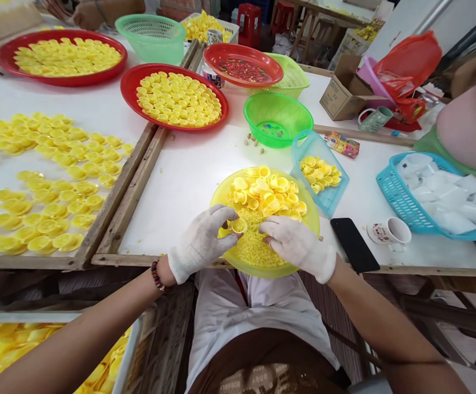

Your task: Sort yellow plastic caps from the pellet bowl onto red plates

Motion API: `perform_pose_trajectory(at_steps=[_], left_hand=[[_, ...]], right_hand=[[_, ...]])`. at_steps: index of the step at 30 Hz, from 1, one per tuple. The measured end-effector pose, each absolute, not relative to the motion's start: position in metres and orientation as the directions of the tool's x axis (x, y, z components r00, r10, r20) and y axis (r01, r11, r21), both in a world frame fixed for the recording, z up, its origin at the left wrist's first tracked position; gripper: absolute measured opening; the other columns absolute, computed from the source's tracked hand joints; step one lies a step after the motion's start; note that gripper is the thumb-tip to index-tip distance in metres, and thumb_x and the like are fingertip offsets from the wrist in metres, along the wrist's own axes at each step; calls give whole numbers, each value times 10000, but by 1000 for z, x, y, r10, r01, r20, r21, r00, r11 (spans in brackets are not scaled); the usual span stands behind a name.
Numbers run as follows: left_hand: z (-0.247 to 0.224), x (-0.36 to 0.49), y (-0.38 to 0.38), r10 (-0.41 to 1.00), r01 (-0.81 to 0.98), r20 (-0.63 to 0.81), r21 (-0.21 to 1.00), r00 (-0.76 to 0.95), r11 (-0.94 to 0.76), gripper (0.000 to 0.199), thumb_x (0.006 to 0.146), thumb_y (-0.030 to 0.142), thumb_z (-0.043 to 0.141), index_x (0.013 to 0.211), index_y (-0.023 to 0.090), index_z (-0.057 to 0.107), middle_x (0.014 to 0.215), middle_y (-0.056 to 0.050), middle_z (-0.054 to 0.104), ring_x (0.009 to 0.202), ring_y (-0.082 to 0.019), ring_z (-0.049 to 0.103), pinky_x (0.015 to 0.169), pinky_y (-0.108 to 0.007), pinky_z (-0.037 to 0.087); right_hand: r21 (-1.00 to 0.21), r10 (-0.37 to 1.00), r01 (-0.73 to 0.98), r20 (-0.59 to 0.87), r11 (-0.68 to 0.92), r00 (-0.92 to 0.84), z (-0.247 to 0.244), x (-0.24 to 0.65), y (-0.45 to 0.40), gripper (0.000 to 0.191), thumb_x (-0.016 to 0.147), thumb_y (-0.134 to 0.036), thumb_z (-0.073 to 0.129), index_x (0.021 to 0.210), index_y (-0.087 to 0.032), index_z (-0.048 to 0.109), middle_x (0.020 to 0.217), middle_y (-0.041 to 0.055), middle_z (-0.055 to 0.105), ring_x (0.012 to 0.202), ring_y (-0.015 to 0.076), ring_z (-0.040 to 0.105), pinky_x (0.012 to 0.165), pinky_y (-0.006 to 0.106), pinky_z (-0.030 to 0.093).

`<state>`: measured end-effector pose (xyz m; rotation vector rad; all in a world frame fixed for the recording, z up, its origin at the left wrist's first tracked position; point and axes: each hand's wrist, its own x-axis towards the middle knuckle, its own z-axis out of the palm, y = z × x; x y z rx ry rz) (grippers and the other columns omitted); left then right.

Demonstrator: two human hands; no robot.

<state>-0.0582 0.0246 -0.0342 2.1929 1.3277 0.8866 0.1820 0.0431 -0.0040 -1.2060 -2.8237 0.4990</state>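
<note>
My left hand (207,238), in a white knit glove, pinches a small yellow plastic cup (238,225) between thumb and fingers, its opening turned up. Above small yellow pellets (252,241), my right hand (299,243) is gloved too, its fingers curled together at the pile; whatever is between them is hidden. Both hands are over a round yellow basin (312,210) at the table's front edge. Loose yellow cups (268,189) are heaped on the basin's far side, beyond the pellets.
Right of the basin are a blue scoop basket (334,203), a black phone (355,244), a mug (389,232) and a blue basket (398,202) of white pieces. Behind stand a green bowl (279,143) and a red tray (129,104) of cups. A wooden ledge (129,191) runs along the left.
</note>
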Motion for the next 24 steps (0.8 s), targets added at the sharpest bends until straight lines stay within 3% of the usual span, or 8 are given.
perform_pose_trajectory(at_steps=[2,5,8,12,16,20,24], left_hand=[[-29,-63,23,895,632,315,634,315,-446,192,853,276,686,992,190,584,924,-24,613,778,-139,578,750,-289,491],[-19,-83,22,908,659,341,629,243,-412,175,866,289,666,988,180,604,896,-30,620,770,-137,576,747,-281,486],[-13,-134,27,926,752,372,590,71,-295,177,859,293,640,984,168,632,893,-37,657,787,-143,594,752,-273,481],[-12,-250,28,877,849,329,507,-349,148,263,814,307,644,1025,152,659,915,-31,693,784,-143,589,755,-254,470],[-8,-372,11,703,746,282,401,-652,531,299,842,297,613,1083,120,630,918,1,648,838,-124,510,861,-255,438],[-7,-448,-14,602,617,165,349,-781,705,316,843,353,629,1043,108,613,815,15,522,806,-122,398,967,-369,412],[-17,-478,-31,565,547,21,287,-825,787,258,771,329,673,876,101,614,718,19,413,840,-157,399,1054,-636,273]], right_hand=[[-260,714,711,-102,653,-693,-11,176,38,136,919,-156,553,1028,-171,632,1034,85,649,972,235,602,908,389,493],[-236,681,684,-111,690,-724,-22,167,30,356,898,-231,614,1250,-180,597,1138,105,652,1014,265,630,920,413,510],[-202,637,645,-110,737,-763,-36,166,29,452,890,-224,607,1338,-178,565,1183,125,663,1046,285,654,917,427,534],[-191,590,586,-43,787,-806,-55,171,36,464,883,-234,581,1345,-197,559,1210,127,674,1082,296,669,942,442,552],[-199,618,608,-14,769,-786,-63,175,35,443,872,-219,553,1315,-226,565,1175,118,681,1056,292,688,926,443,570],[-235,656,646,-46,726,-753,-69,177,33,445,872,-229,548,1317,-233,567,1150,107,685,1020,285,701,877,432,590],[-279,675,675,-110,683,-729,-71,176,35,445,894,-237,529,1339,-235,555,1198,98,670,1036,277,693,918,454,576]])
